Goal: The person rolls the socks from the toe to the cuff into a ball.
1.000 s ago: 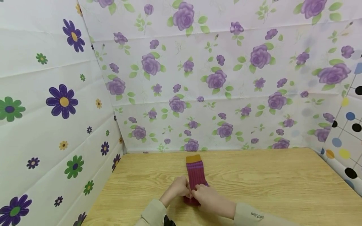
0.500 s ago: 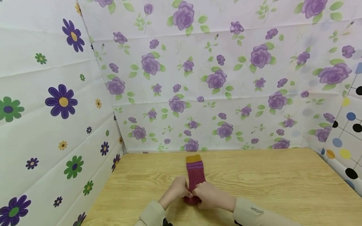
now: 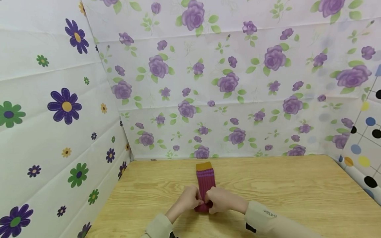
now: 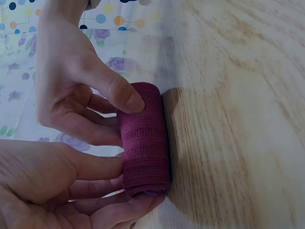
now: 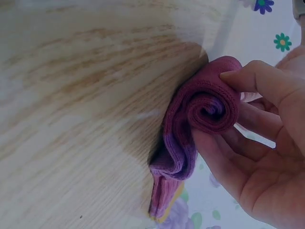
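A ribbed maroon sock [image 3: 206, 183] lies lengthwise on the wooden table, its mustard cuff [image 3: 203, 166] at the far end. Its near end is wound into a thick roll, which the right wrist view shows end-on as a spiral [image 5: 214, 109] with purple inside. Both hands grip this roll from its two sides. My left hand [image 3: 188, 199] has its thumb on the near face and its fingers curled around the left end. My right hand [image 3: 223, 200] pinches the right end between thumb and fingers. Beyond the roll, a purple fold bulges up in the flat part.
The light wood table [image 3: 282, 188] stretches out on both sides of the sock. A floral sheet [image 3: 226, 115] hangs behind it, with a daisy-print sheet [image 3: 44, 142] on the left and a dotted one [image 3: 363, 142] at the right.
The rolled end has shifted slightly away from the person, shortening the flat length. The right hand has moved a little forward and regripped; the left hand stays close beside it.
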`<action>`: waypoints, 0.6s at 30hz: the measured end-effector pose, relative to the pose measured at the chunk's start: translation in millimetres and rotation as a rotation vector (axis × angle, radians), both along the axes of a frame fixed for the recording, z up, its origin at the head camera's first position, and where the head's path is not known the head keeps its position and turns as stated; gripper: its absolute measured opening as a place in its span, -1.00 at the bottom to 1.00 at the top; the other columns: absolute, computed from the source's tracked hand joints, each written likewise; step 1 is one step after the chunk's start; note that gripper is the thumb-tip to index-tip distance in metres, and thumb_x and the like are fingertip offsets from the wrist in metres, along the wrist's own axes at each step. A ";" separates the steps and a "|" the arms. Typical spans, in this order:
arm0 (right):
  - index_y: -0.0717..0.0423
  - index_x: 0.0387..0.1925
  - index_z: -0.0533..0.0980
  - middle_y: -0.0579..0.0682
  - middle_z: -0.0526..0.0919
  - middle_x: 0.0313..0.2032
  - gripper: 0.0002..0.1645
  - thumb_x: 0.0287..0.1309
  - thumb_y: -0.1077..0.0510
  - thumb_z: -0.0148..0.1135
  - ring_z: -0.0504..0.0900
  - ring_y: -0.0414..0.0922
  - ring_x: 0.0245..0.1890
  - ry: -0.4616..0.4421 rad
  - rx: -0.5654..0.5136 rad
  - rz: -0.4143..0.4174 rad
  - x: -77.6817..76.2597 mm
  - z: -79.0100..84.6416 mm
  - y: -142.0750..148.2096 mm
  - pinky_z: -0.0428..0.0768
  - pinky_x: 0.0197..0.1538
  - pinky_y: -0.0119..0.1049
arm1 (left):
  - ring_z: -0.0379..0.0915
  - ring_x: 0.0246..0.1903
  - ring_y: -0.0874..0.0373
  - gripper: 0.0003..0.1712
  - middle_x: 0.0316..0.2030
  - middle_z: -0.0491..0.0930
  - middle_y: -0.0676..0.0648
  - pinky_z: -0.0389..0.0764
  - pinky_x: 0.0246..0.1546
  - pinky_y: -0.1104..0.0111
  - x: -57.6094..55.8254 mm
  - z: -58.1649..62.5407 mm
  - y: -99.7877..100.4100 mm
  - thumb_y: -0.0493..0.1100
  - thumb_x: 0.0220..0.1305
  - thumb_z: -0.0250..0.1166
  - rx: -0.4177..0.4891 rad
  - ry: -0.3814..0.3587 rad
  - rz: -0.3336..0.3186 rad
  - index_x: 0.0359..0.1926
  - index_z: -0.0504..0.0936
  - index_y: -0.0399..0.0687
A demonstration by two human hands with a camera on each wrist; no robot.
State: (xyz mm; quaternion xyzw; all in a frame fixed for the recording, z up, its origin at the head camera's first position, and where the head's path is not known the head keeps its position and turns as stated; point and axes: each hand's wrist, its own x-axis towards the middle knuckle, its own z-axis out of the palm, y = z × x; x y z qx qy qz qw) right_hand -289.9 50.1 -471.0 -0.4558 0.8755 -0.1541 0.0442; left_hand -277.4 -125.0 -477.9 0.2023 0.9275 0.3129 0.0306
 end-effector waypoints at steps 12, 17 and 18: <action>0.10 -0.55 0.65 -0.26 0.48 -0.70 -0.91 -0.01 0.25 0.42 0.16 -0.40 -0.69 -0.143 0.034 -0.022 -13.1 0.8 2.1 0.13 -0.60 -0.54 | 0.21 -0.69 0.39 -0.81 -0.69 0.46 0.13 0.23 -0.67 0.56 2.4 5.2 -2.3 -0.30 0.19 0.33 0.011 -0.086 -0.058 -0.56 0.67 -0.21; 0.11 -0.62 0.60 -0.28 0.39 -0.71 -0.83 0.00 0.26 0.41 0.17 -0.41 -0.69 -0.162 0.038 -0.018 -12.8 3.8 1.0 0.15 -0.60 -0.56 | 0.21 -0.66 0.38 -0.91 -0.63 0.56 0.06 0.24 -0.63 0.55 4.6 8.8 -0.5 -0.31 0.07 0.43 0.010 -0.111 -0.091 -0.49 0.70 -0.24; 0.10 -0.62 0.60 -0.28 0.39 -0.71 -0.83 0.00 0.26 0.40 0.18 -0.41 -0.69 -0.167 0.041 -0.021 -12.5 4.3 1.0 0.16 -0.60 -0.56 | 0.23 -0.63 0.39 -0.91 -0.60 0.60 0.04 0.27 -0.61 0.55 5.4 9.4 0.1 -0.31 0.03 0.46 0.005 -0.102 -0.098 -0.47 0.70 -0.25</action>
